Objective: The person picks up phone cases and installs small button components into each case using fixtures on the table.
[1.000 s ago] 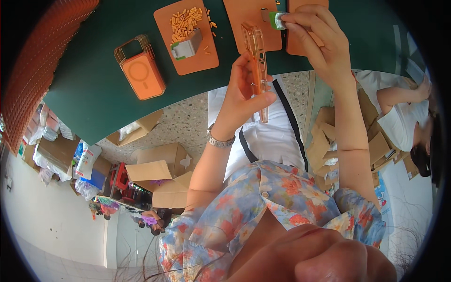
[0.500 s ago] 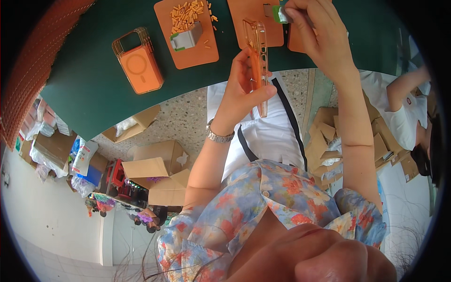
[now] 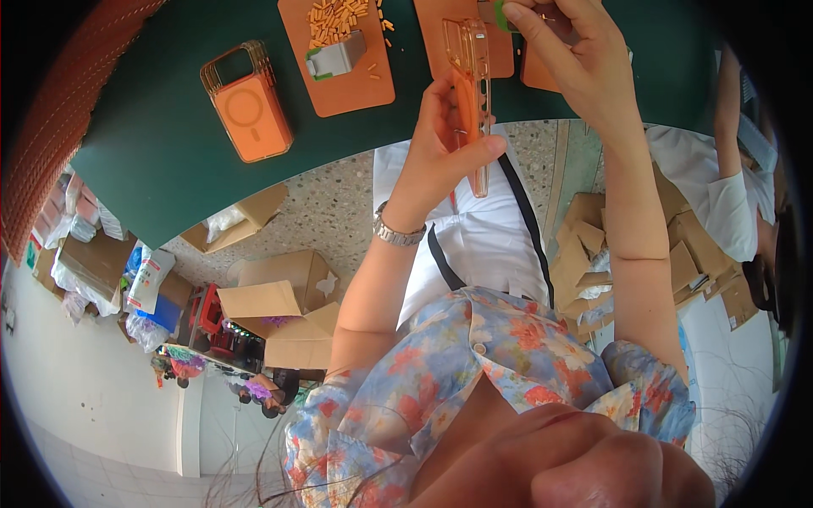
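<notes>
My left hand (image 3: 445, 144) grips an orange phone case (image 3: 468, 106), held upright and edge-on over the table's near edge. Its rim and camera-side frame are see-through. Up at the top border, the fingers of my right hand (image 3: 584, 63) are bent together, with the thumb beside a small green-edged piece (image 3: 503, 17). Whatever the fingertips pinch is too small and partly cut off to make out. Left of the hands lies a stack of similar orange cases (image 3: 246, 114). Behind the held case is an orange mat (image 3: 434, 51).
Another orange mat (image 3: 343, 102) carries loose small orange pieces (image 3: 334, 21) and a grey metal block (image 3: 340, 55) with a green edge. A further mat (image 3: 538, 72) lies under my right hand. Open cardboard boxes (image 3: 279, 296) stand below the green table (image 3: 161, 161). A person in white (image 3: 720, 195) is at the right.
The left hand and the phone case have shifted slightly up and right. My right hand has risen a little, so its fingertips and the green-edged piece sit nearer the top border.
</notes>
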A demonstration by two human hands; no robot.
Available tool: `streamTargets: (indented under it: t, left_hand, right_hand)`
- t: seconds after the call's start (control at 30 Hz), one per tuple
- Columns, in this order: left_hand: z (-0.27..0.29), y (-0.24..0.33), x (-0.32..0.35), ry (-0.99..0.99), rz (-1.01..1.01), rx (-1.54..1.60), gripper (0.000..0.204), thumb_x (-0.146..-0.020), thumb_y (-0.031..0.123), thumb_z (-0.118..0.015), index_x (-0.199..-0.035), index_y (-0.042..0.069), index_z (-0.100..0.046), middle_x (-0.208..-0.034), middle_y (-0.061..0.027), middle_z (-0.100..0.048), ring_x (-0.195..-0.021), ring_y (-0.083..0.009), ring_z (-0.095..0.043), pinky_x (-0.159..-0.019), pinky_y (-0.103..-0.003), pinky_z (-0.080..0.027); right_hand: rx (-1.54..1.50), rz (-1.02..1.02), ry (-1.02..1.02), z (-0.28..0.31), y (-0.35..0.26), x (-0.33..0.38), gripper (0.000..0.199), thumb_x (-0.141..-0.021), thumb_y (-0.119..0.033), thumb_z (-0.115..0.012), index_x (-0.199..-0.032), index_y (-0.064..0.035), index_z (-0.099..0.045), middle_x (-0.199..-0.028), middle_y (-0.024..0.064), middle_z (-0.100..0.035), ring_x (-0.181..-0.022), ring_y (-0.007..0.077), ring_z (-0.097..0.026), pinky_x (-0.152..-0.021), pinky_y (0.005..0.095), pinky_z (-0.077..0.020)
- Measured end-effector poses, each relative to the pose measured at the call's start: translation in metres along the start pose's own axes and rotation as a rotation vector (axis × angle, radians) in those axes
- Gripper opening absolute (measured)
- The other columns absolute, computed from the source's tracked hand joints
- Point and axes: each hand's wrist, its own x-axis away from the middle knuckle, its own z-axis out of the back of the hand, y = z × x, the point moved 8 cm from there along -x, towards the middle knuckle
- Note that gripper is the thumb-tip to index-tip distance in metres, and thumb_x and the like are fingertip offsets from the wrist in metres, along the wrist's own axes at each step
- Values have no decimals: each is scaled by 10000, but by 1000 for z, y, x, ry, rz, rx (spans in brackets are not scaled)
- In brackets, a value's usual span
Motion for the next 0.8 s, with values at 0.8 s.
streamTargets:
  t: [0.8]
  left_hand:
    - [-4, 0, -38, 35, 42, -2, 881, -773, 198, -808, -1443, -25, -281, -1168, -79, -559, -1065, -153, -564, -883, -298, -500]
  right_hand:
    - [-1018, -572, 59, -44, 42, 10, 289, -914, -43, -648, -817, -107, -384, -785, -7, -538, -690, 34, -504, -578, 167, -385]
